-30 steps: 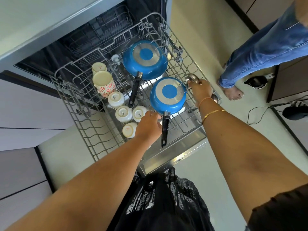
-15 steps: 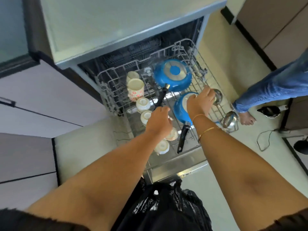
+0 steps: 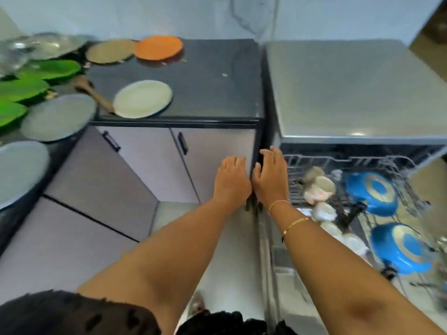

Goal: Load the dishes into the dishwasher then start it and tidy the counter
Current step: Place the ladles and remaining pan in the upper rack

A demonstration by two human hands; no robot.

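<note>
The dishwasher point(image 3: 350, 88) stands open. The counter point(image 3: 212, 76) to its left carries plates point(image 3: 142, 97). Its pulled-out rack point(image 3: 396, 165) holds blue pans point(image 3: 372, 192) and cups point(image 3: 321, 187). At its front left corner, the left hand point(image 3: 232, 182) and right hand point(image 3: 269, 180) hover side by side, fingers loose and empty.

Arms are bare all the way down to the hands. Just behind the right hand point(image 3: 269, 175) there's a thin gold-coloured bracelet point(image 3: 278, 203) at the wrist, then a chunkier gold bangle point(image 3: 295, 224) a bit further back. Way back from the left hand point(image 3: 232, 180) is a short black sleeve point(image 3: 72, 313) with lacy little holes, part of a black top point(image 3: 229, 322).
</note>
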